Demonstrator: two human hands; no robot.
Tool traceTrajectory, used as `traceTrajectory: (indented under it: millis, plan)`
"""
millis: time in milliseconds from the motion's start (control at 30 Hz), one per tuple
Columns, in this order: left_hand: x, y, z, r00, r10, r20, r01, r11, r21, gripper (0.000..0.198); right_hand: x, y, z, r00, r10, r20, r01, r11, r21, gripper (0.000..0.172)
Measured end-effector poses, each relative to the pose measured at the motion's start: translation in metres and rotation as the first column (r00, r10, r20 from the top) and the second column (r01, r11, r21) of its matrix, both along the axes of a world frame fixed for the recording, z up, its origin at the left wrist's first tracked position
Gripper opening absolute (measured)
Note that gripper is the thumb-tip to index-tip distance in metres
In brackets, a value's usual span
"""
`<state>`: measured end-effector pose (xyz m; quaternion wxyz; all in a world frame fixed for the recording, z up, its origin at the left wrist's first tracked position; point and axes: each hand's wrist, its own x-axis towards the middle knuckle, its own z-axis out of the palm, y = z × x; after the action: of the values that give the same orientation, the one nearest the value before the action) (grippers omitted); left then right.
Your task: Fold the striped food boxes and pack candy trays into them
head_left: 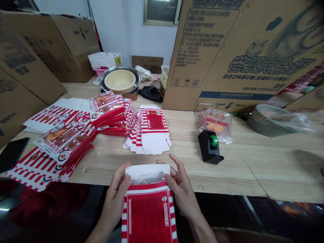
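- Red striped box [149, 216] held up right now between both my hands, out over the near edge of the table, with its white flap [146, 172] standing toward the far side.
- Left hand [115, 197] on the box's left side: fingers closed, gripping that edge just below the flap.
- Right hand [182, 192] on the box's right side: fingers slightly spread but gripping that edge, with the tips reaching up beside the flap.
- Flat printed boxes [149, 130] lying in a fanned stack straight ahead, just far of my hands, on the wooden table [227, 168].
- Folded boxes [106, 108] piled to the left of that stack, with more [62, 143] spread toward the left end of the table.
- Black phone [11, 153] lying at the left table edge.
- Tape dispenser [210, 145] with a green hub sitting right of my hands, and a clear bag [215, 125] of orange pieces just far of it.
- Wicker basket [265, 119] off to the far right.
- Metal basin [120, 81] with a cream bowl [120, 79] inside it, at the far side.
- Big cardboard cartons [227, 50] leaning up along the far right.
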<state>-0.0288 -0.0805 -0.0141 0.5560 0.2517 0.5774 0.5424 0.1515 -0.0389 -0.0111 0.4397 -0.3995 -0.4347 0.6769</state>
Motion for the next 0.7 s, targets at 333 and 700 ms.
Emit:
traceTrajectory:
  millis: [333,700]
  plan:
    - [-0.003,0.007,0.002,0.989,-0.144,0.031,0.138,0.979,0.149,0.015,0.006,0.007,0.022,0.976,0.141,0.165,-0.143,0.990,0.000,0.022]
    - [0.004,-0.003,0.005,0.986,-0.144,0.085,0.132,0.982,0.132,0.015,0.010,0.013,0.030,0.965,0.245,0.096,-0.234,0.966,-0.111,0.015]
